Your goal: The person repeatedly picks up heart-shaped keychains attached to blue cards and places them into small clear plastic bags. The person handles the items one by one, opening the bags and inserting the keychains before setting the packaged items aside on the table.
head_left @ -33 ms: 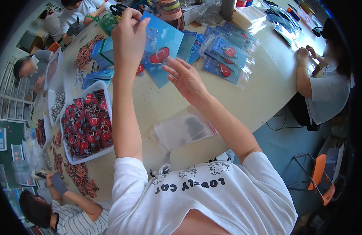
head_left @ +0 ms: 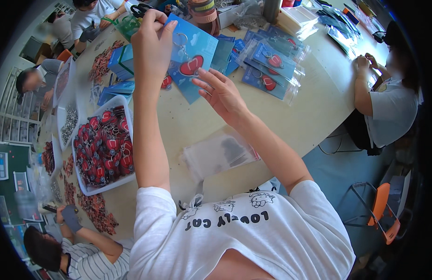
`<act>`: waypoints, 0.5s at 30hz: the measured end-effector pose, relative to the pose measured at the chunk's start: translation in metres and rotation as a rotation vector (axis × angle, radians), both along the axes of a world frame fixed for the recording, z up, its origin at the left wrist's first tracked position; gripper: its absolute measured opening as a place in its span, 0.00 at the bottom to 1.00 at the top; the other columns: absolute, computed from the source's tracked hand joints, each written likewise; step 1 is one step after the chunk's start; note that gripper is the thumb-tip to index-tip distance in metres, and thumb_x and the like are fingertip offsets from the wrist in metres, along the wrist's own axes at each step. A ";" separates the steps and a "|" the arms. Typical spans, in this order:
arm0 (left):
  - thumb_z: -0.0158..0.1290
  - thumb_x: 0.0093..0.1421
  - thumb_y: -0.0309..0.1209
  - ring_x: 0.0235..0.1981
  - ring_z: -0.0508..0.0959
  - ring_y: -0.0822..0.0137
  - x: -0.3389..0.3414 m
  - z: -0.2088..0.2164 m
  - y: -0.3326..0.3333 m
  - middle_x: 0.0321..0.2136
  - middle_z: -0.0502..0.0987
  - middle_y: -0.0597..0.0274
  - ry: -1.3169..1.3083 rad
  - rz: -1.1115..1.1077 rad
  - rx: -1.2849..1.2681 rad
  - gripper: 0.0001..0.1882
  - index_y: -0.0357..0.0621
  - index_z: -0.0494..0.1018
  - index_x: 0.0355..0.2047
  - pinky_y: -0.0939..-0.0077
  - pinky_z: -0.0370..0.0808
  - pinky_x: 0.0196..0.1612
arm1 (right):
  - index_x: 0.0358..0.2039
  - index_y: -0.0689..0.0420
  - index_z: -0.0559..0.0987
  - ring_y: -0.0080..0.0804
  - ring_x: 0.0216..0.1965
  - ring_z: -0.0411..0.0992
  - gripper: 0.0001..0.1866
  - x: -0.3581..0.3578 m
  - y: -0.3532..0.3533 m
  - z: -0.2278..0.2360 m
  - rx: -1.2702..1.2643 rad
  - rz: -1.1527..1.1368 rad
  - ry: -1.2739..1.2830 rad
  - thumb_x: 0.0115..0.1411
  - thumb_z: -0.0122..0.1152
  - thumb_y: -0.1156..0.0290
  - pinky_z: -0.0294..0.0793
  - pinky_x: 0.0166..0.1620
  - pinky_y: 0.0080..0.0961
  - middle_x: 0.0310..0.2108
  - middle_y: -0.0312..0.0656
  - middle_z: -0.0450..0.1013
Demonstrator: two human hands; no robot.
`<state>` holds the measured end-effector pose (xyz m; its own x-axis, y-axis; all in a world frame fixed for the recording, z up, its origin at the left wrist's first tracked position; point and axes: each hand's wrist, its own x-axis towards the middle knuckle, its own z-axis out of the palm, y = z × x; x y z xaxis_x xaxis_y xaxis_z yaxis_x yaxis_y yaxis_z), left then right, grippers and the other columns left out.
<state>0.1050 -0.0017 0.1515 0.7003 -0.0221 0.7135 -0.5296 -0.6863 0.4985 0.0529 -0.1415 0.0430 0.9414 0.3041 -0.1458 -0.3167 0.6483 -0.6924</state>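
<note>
My left hand (head_left: 153, 44) pinches the upper left part of a blue backing card (head_left: 203, 42) and holds it tilted above the table. A keychain hangs against the card's front, a rounded red charm (head_left: 191, 65) with a metal split ring (head_left: 180, 39) above it. Beside the charm's lower right, my right hand (head_left: 220, 91) has its fingers stretched out and slightly apart. Its fingertips are at the charm's edge; whether they touch it I cannot tell. Partly behind the card lies another red charm (head_left: 166, 82). Clear plastic bags (head_left: 218, 156) lie in front of me.
A white bin (head_left: 104, 184) full of red keychains stands at left. Several bagged cards with keychains (head_left: 272, 63) lie at right, and blue card stacks (head_left: 121, 63) at left. A pink-and-brown cup (head_left: 203, 14) stands at the back. Co-workers sit around the table.
Both my hands and the card with its keychain have shifted very slightly to the left. My grip on the card is the same.
</note>
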 end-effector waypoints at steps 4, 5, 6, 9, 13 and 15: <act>0.54 0.60 0.31 0.23 0.70 0.82 -0.011 0.006 0.006 0.20 0.76 0.63 0.053 0.019 -0.027 0.10 0.37 0.66 0.32 0.84 0.68 0.27 | 0.61 0.70 0.51 0.26 0.48 0.70 0.46 -0.018 0.001 0.011 -0.069 -0.015 -0.065 0.54 0.66 0.55 0.68 0.46 0.20 0.49 0.44 0.68; 0.54 0.60 0.31 0.23 0.70 0.82 -0.012 0.006 0.007 0.20 0.76 0.63 0.060 0.019 -0.041 0.10 0.37 0.66 0.32 0.84 0.68 0.27 | 0.61 0.70 0.51 0.26 0.48 0.70 0.47 -0.020 0.001 0.011 -0.085 -0.036 -0.102 0.54 0.66 0.55 0.68 0.46 0.20 0.49 0.44 0.68; 0.54 0.61 0.30 0.22 0.68 0.82 -0.011 0.005 0.010 0.19 0.74 0.65 0.060 0.013 -0.039 0.10 0.37 0.66 0.32 0.85 0.66 0.26 | 0.60 0.69 0.53 0.26 0.47 0.71 0.45 -0.020 0.004 0.012 -0.064 -0.027 -0.083 0.54 0.66 0.55 0.68 0.45 0.20 0.49 0.43 0.69; 0.54 0.61 0.30 0.21 0.66 0.83 -0.012 0.004 0.013 0.18 0.72 0.67 0.051 -0.009 -0.027 0.10 0.37 0.66 0.32 0.87 0.63 0.24 | 0.55 0.64 0.62 0.22 0.43 0.71 0.34 -0.016 0.012 0.010 0.003 0.003 -0.021 0.56 0.64 0.57 0.68 0.45 0.19 0.45 0.39 0.71; 0.54 0.61 0.29 0.21 0.64 0.85 -0.017 -0.002 0.014 0.19 0.72 0.71 0.141 -0.078 -0.122 0.09 0.38 0.66 0.32 0.90 0.61 0.23 | 0.41 0.54 0.74 0.15 0.36 0.71 0.12 -0.006 0.006 -0.001 -0.005 -0.006 0.067 0.60 0.60 0.63 0.67 0.42 0.17 0.35 0.30 0.73; 0.54 0.61 0.29 0.21 0.65 0.85 -0.020 -0.006 0.016 0.21 0.73 0.71 0.227 -0.132 -0.226 0.08 0.39 0.67 0.33 0.91 0.61 0.24 | 0.38 0.53 0.75 0.14 0.33 0.69 0.09 -0.005 -0.002 -0.004 -0.027 -0.063 0.035 0.60 0.60 0.64 0.66 0.39 0.16 0.32 0.28 0.73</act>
